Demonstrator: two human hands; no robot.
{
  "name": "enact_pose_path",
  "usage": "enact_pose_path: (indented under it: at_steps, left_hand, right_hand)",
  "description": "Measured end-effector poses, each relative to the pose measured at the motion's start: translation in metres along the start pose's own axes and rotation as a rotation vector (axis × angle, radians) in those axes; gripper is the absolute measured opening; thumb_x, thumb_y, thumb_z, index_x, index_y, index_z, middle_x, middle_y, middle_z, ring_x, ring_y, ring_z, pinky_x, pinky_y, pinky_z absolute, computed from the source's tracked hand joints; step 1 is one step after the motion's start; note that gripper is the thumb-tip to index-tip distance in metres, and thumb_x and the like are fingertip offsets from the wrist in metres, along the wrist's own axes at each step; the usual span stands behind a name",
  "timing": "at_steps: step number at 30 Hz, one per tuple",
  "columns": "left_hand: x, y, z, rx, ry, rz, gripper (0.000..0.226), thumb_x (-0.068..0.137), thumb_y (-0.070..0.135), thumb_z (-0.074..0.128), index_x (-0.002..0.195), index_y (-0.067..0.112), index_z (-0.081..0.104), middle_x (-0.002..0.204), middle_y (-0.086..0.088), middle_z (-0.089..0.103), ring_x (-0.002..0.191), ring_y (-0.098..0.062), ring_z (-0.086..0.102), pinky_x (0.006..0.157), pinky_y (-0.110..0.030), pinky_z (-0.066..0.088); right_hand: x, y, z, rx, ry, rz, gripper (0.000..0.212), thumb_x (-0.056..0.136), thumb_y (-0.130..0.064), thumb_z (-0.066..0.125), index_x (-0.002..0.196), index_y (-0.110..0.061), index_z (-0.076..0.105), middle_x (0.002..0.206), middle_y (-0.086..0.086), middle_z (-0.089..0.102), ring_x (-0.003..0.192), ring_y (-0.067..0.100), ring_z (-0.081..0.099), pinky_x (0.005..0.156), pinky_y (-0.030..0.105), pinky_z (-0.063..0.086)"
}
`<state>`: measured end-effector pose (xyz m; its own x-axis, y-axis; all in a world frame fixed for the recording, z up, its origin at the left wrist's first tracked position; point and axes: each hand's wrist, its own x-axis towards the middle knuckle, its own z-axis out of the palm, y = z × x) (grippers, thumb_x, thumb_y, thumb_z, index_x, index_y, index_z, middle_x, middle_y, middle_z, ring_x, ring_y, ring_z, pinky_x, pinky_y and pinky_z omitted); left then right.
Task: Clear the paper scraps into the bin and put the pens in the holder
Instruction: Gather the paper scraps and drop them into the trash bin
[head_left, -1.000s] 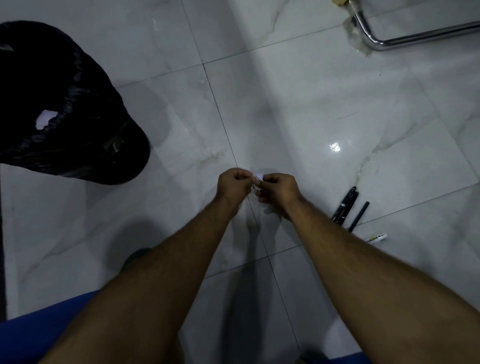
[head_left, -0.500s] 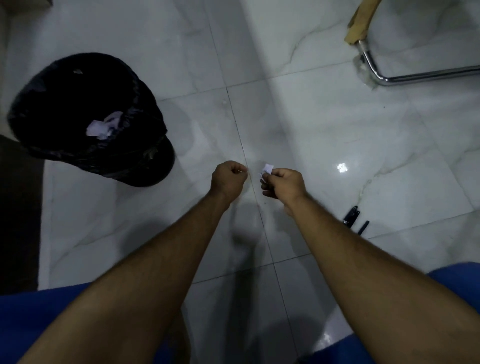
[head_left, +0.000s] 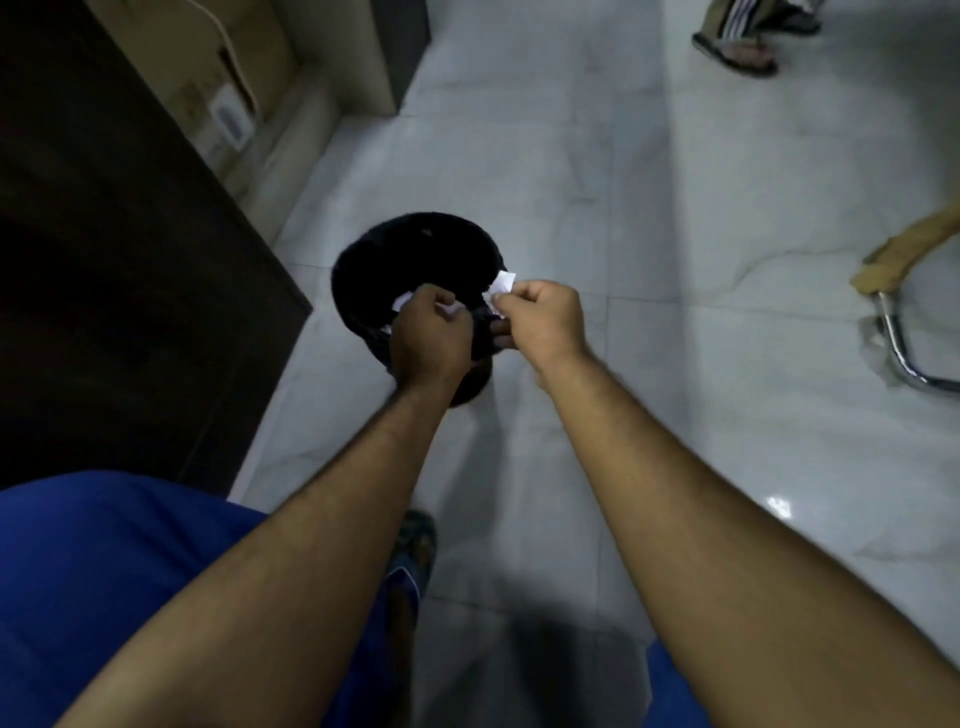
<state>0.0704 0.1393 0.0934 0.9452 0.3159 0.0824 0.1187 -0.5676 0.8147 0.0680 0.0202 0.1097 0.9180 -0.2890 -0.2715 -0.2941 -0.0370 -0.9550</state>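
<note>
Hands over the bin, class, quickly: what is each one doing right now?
Left hand: curled on a paper scrap.
Right hand: pinching a white scrap.

White marble-look tiled floor (head_left: 649, 218), glossy, grey grout lines. Black-lined bin (head_left: 410, 260) is stood directly on it. Right of the bin, well apart, a chrome chair leg (head_left: 898, 348) is rested on the floor. Beyond the bin to the right, a sandalled foot (head_left: 740, 54) is planted.
</note>
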Motion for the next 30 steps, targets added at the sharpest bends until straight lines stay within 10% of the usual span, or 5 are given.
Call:
enact_pose_path:
  at_steps: [8, 15, 23, 30]
  left_hand:
    - [0.005, -0.047, -0.01, 0.217, 0.154, -0.129, 0.031, 0.08, 0.025, 0.065, 0.107, 0.009, 0.061, 0.118, -0.016, 0.049, 0.107, -0.038, 0.051, 0.084, -0.044, 0.051]
    - [0.005, -0.046, -0.003, -0.023, 0.218, -0.16, 0.041, 0.074, 0.016, 0.073, 0.11, 0.007, 0.056, 0.124, -0.013, 0.042, 0.095, -0.034, 0.06, 0.077, -0.028, 0.047]
    - [0.011, -0.047, -0.008, -0.237, 0.22, -0.376, 0.071, 0.071, 0.016, 0.076, 0.131, 0.01, 0.039, 0.121, -0.012, 0.059, 0.1, -0.028, 0.064, 0.073, -0.026, 0.049]
    - [0.022, -0.055, 0.001, -0.331, 0.088, -0.649, 0.052, 0.08, 0.027, 0.072, 0.121, 0.008, 0.045, 0.107, -0.007, 0.061, 0.088, -0.027, 0.06, 0.083, -0.035, 0.054]
  right_hand:
    - [0.017, -0.011, 0.054, -0.667, -0.046, -0.198, 0.021, 0.079, -0.027, 0.069, 0.065, -0.018, 0.056, 0.06, -0.004, 0.053, 0.053, 0.014, 0.048, 0.043, 0.02, 0.027]
    - [0.017, 0.011, 0.044, -0.696, 0.049, -0.224, 0.041, 0.084, -0.027, 0.066, 0.051, -0.019, 0.044, 0.052, -0.005, 0.044, 0.059, 0.024, 0.048, 0.051, 0.023, 0.029]
    - [0.01, 0.009, 0.057, -0.849, -0.059, -0.286, 0.02, 0.089, -0.023, 0.055, 0.107, -0.023, 0.064, 0.103, 0.004, 0.07, 0.093, 0.028, 0.065, 0.067, 0.026, 0.035]
    - [0.013, 0.016, 0.059, -0.863, -0.054, -0.235, 0.015, 0.089, -0.025, 0.058, 0.088, -0.019, 0.071, 0.084, 0.003, 0.068, 0.079, 0.025, 0.063, 0.061, 0.023, 0.037]
